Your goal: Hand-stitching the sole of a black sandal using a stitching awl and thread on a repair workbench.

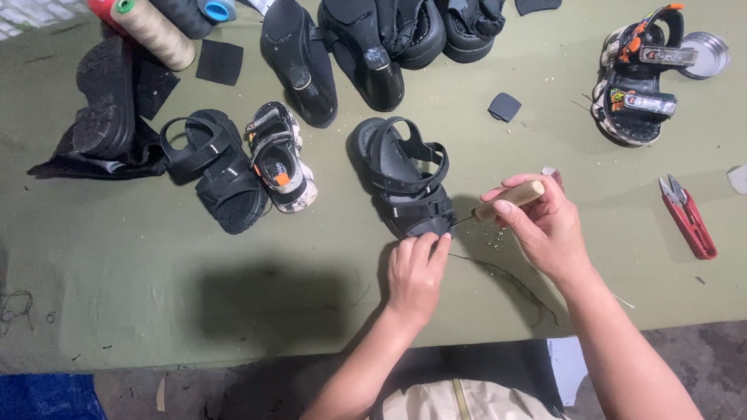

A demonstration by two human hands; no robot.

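We have a black sandal (405,177) lying near the middle of the green table (156,272), its near end turned toward us. Our left hand (416,272) pinches that near end between its fingertips and holds it down. Our right hand (545,222) is closed around the wooden handle of an awl (510,200), whose thin metal tip meets the sandal's near right edge, just beside the left fingertips. A dark thread (506,276) trails across the table below the right hand. We judge the stitching at this edge to be under way, though how much of the seam is sewn we cannot tell. To the left lie another black sandal (214,167) and a small patterned one (280,155); red snips (689,216) rest at the right, well apart, and thread cones (156,31) stand at the far left.
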